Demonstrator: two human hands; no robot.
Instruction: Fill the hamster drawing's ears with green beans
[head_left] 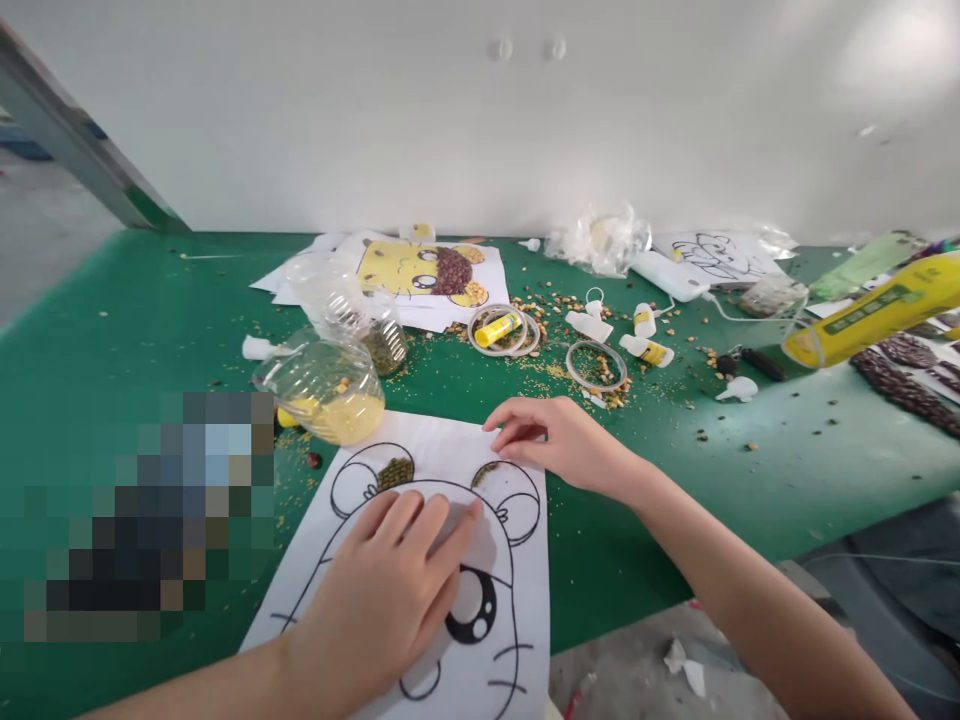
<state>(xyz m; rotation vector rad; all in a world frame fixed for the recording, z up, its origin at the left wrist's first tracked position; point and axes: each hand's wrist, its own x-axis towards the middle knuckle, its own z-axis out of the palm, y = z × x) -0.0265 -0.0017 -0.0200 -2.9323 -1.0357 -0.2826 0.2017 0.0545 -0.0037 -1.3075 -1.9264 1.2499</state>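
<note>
A white sheet with a printed cartoon animal face (525,610) lies at the table's front edge. Green beans (395,473) fill part of its left ear, and a thin strip of them (485,474) lines the right ear. My left hand (401,570) rests on the drawing's forehead, fingers spread and slightly bent, holding nothing visible. Just above the right ear is my right hand (559,440), its thumb and fingers curled close together at the sheet's top edge; anything between the fingertips is too small to make out.
Behind the sheet, a tilted clear jar (349,405) holds yellow grain. Farther back are a partly covered picture (412,270), a glue stick (497,329), clear rings, small bottles (647,350) and scattered seeds. A yellow bag (877,310) lies at the right. Blurred blocks hide the left.
</note>
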